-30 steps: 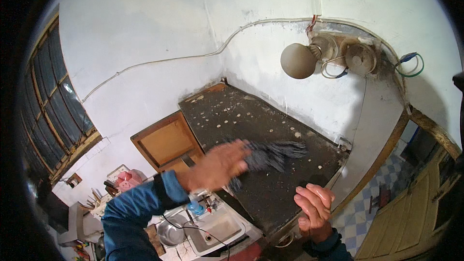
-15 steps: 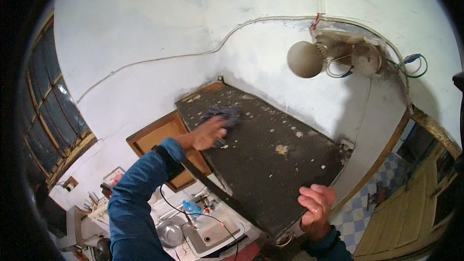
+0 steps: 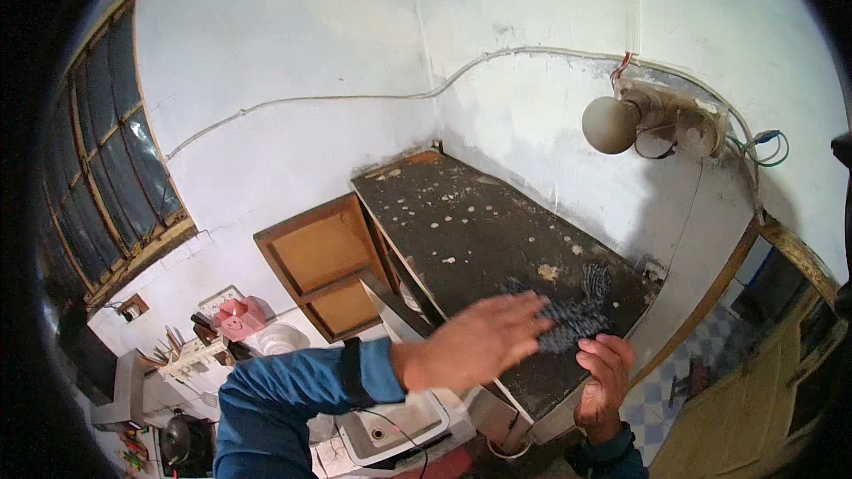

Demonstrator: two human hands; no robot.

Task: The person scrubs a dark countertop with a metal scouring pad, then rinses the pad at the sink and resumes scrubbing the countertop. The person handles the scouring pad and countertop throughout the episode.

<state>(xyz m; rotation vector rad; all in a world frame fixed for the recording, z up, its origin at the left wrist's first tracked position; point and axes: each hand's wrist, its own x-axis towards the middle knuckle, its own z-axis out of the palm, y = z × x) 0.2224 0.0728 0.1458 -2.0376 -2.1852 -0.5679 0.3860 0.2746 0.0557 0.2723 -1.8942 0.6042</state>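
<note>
My left hand (image 3: pixel 484 337), slightly blurred, reaches over the near right part of a tall cabinet's dark, stained top (image 3: pixel 479 231). Its fingers press on a crumpled dark grey patterned cloth (image 3: pixel 577 310) lying on that surface. The fingertips are partly lost against the cloth. My right hand (image 3: pixel 605 380) is at the top's near right corner, its fingers curled over the edge beside the cloth. Pale spots and flaked patches mark the dark surface.
An open brown cabinet door (image 3: pixel 324 257) hangs at the left side. Below are a sink (image 3: pixel 395 430), a pink basket (image 3: pixel 241 318) and a dark kettle (image 3: pixel 182 435). A round lamp (image 3: pixel 609 125) with loose wires juts from the wall. A wooden door (image 3: pixel 754 390) stands at right.
My left hand and the cloth have moved from the far left part of the top toward the near right corner, close to my right hand. The view has shifted slightly; my right hand stays at the edge.
</note>
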